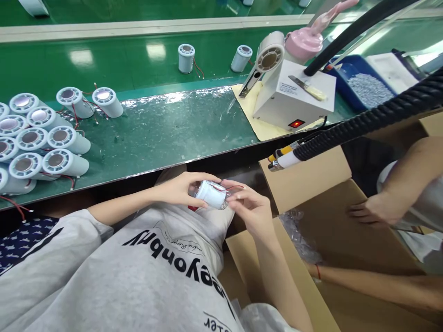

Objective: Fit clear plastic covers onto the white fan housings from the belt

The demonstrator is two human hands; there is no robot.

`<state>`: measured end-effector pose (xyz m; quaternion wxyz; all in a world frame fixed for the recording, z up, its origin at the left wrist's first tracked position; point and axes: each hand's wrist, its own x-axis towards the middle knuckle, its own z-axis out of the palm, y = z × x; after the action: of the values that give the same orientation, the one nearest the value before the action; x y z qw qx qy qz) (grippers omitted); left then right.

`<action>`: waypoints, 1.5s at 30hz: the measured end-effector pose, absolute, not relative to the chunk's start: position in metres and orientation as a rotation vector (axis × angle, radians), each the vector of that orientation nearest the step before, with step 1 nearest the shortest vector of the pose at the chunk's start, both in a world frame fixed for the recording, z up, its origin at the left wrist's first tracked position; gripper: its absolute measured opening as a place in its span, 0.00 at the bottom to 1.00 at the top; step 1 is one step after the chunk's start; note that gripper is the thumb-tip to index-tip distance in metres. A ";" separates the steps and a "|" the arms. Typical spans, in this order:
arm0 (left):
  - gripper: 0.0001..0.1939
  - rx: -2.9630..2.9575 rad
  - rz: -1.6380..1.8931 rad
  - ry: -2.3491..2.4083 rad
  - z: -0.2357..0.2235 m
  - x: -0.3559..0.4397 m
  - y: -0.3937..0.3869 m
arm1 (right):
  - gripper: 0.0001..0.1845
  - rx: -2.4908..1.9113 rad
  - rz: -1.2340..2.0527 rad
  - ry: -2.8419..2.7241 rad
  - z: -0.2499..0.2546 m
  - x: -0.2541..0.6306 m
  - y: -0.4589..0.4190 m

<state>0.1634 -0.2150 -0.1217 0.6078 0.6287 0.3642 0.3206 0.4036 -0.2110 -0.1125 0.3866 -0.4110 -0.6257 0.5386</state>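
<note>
Over my lap, my left hand [178,188] grips the left end of a light-blue cylindrical housing [212,194], its thumb below and fingers above. My right hand [254,205] pinches the other end, where a red wire lies along the top near its fingertips. Something clear shows at both ends of the housing, but I cannot make out what it is. Many similar housings [67,139], with round metal-coloured centres and thin red and black wires, lie grouped on the green bench at the left.
Two housings stand farther back on the green belt [131,55]. A white box device [294,94] with a lit red switch carries a knife [308,87]. Right of it is a blue tray [367,85]. A black corrugated hose [374,113] crosses above an open carton [321,221], where another person's hands reach.
</note>
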 end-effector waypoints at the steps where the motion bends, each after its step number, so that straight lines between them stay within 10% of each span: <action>1: 0.35 1.353 0.753 0.847 -0.122 0.164 -0.217 | 0.11 -1.028 1.280 -1.732 -0.113 0.405 -0.213; 7: 0.37 1.179 0.698 0.817 -0.124 0.164 -0.220 | 0.18 -0.897 0.864 -2.054 -0.121 0.415 -0.222; 45: 0.37 1.703 0.782 0.652 -0.118 0.157 -0.217 | 0.35 -1.196 1.972 -1.129 -0.121 0.399 -0.224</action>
<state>0.1572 -0.2174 -0.1185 0.5471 0.7185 0.2750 0.3298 0.3994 -0.2243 -0.1208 0.2830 -0.4466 -0.4218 0.7366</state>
